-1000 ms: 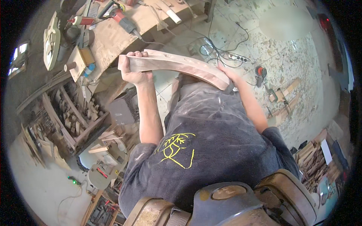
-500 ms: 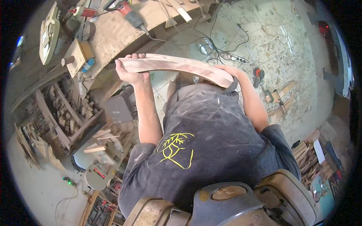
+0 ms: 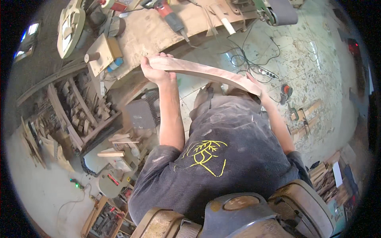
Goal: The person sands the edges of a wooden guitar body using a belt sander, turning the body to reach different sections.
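Observation:
A long curved piece of wood (image 3: 208, 71), pale and reddish in grain, spans the space between my two hands in front of my body. My left hand (image 3: 158, 72) is closed round its far left end, with the thumb at the tip and fingers over the back edge. At the lower right end, my right hand (image 3: 257, 86) grips the piece, its fingers partly hidden by the wood. The piece slopes down from left to right, held off the bench near its front edge.
Beyond is a workbench (image 3: 137, 37) bearing a red and black power tool (image 3: 168, 20) and a wooden block jig (image 3: 104, 55). A belt sander (image 3: 279, 14) stands at the back. Cables, a power strip (image 3: 268, 73) and an orange-topped tool (image 3: 285, 92) lie on the floor. Offcuts fill a wooden bin (image 3: 89, 137) at left.
The view has shifted, so the bench and floor appear further right and lower, and the belt sander has come in. The wood now slopes more steeply down to the right, still in both hands.

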### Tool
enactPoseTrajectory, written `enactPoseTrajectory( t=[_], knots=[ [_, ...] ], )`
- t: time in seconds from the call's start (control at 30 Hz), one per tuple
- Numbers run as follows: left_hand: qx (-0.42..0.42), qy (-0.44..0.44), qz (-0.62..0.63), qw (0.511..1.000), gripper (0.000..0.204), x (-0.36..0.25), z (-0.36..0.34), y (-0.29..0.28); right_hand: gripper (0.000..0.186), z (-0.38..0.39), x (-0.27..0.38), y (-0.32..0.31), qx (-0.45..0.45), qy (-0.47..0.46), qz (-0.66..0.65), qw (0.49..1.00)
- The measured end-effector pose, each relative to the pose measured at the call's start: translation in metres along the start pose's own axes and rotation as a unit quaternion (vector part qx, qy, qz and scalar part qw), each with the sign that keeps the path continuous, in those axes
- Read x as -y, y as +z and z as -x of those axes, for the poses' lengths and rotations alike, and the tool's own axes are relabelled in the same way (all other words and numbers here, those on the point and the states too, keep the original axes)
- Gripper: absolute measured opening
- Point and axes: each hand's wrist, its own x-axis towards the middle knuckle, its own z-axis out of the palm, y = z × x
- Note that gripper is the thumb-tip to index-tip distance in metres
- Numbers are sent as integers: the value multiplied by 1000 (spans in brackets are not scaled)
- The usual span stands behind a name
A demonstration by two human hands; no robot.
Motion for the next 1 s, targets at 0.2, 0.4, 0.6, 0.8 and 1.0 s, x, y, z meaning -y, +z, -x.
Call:
enactPoseTrajectory(
  t=[0.2,0.4,0.6,0.8,1.0],
  knots=[
    [50,-93,14,994,46,22,-12,22,55,69,60,-4,-50,-44,164,984],
    [45,-158,-50,985,43,97,-3,57,59,134,106,-41,-130,-102,214,963],
    [289,-184,-271,900,48,203,44,54,56,197,164,-68,-190,-220,391,873],
    [292,-341,-66,891,55,257,82,88,54,237,170,-87,-274,-146,336,889],
    [391,-238,-255,851,60,304,85,104,65,235,169,-97,-296,-95,418,853]
  ],
)
